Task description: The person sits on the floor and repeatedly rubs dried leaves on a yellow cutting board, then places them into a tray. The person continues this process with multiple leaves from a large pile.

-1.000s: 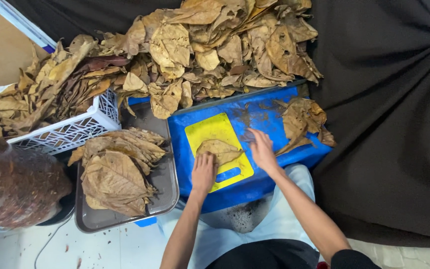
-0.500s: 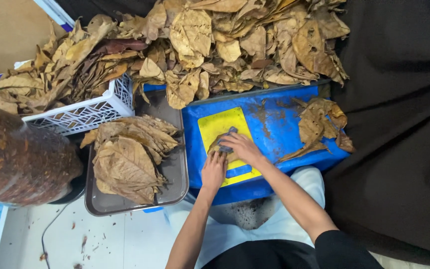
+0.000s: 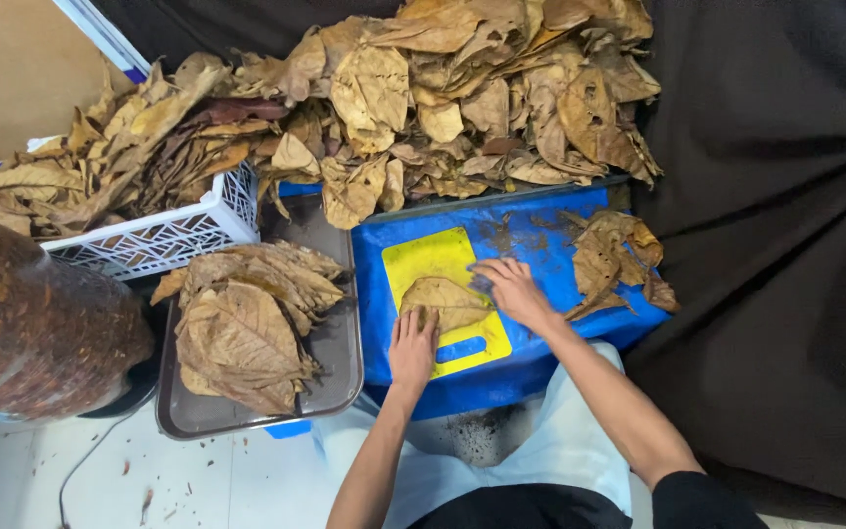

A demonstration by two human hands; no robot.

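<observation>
Huge heap of dried brown leaves (image 3: 443, 108) up top, too many to count; one blue board (image 3: 540, 245), one yellow cutting mat (image 3: 447, 343); single dried leaf (image 3: 447, 299) flat on mat, long axis left-right; left hand (image 3: 413, 348) pinning near end, right hand (image 3: 511, 289) far end, fingers flat, gripping nothing.

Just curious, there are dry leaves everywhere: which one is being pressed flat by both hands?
The single leaf on the yellow board, under the left hand and right hand. The others lie untouched in heaps.
</observation>
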